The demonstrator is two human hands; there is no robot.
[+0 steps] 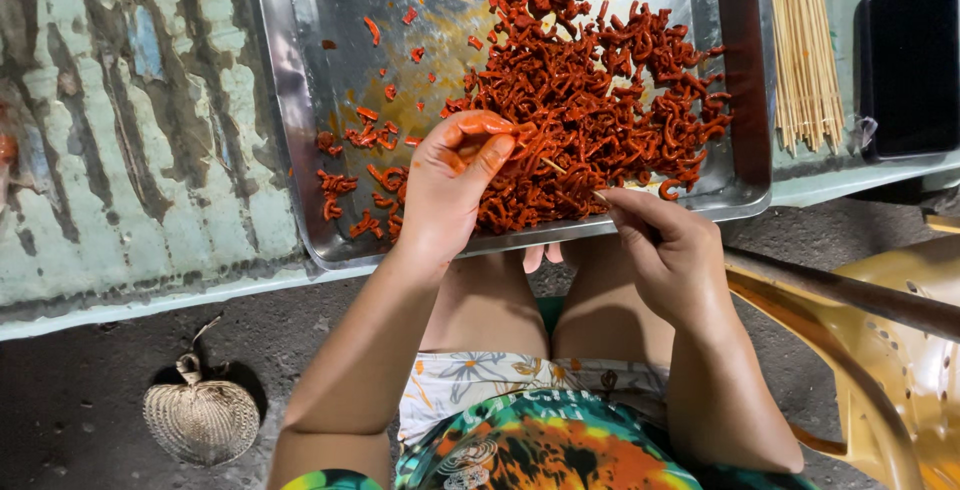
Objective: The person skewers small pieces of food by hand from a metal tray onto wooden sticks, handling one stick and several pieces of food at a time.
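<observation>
Left hand (452, 185) hangs over the near edge of the tray (290, 100), thumb and fingers pinched on a red strip (497, 128) at the heap's left side. Right hand (668, 250), just past the tray's near rim, is closed on a thin skewer (572, 179) whose tip points up into the heap (590, 90) of red strips. Left of the tray lies the worn desk (130, 130); below it, on the floor, a woven fan (200, 415). Right of the tray sit bundled skewers (805, 50), then a black phone (908, 70); a yellow chair (890, 350) stands below them.
</observation>
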